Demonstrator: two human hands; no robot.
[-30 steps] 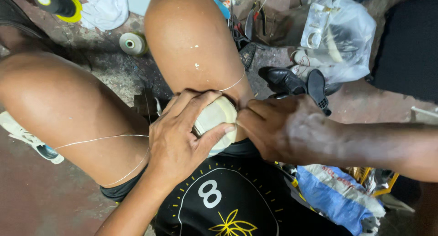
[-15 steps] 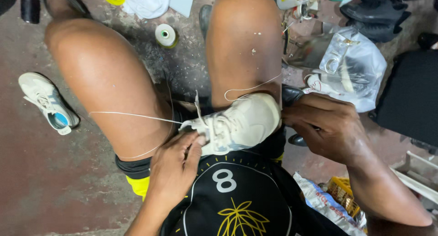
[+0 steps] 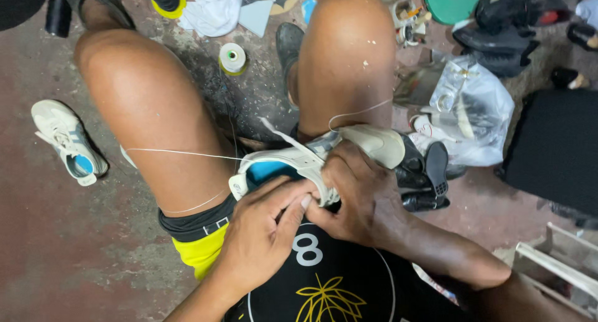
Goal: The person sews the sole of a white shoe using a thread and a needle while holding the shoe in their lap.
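Note:
A cream-white sneaker with a blue lining [image 3: 293, 163] lies on my lap between my bare knees, its toe pointing right. My left hand [image 3: 265, 232] grips the heel and collar from below, fingers pressed against the side. My right hand [image 3: 355, 194] clamps over the middle of the same sneaker, thumb near the tongue. A thin white thread [image 3: 180, 152] runs from the shoe leftwards across my left thigh, and another loop curls over my right knee.
A matching sneaker [image 3: 67, 141] lies on the floor at left. A spool of thread [image 3: 232, 58] stands between my knees. Black shoes [image 3: 423, 172] and a clear plastic bag [image 3: 473, 107] sit at right, and a green lid [image 3: 451, 1] at top.
The sneaker has been turned in my lap so its blue opening faces up. My left hand shifted up onto the heel, and my right hand moved over the shoe's middle.

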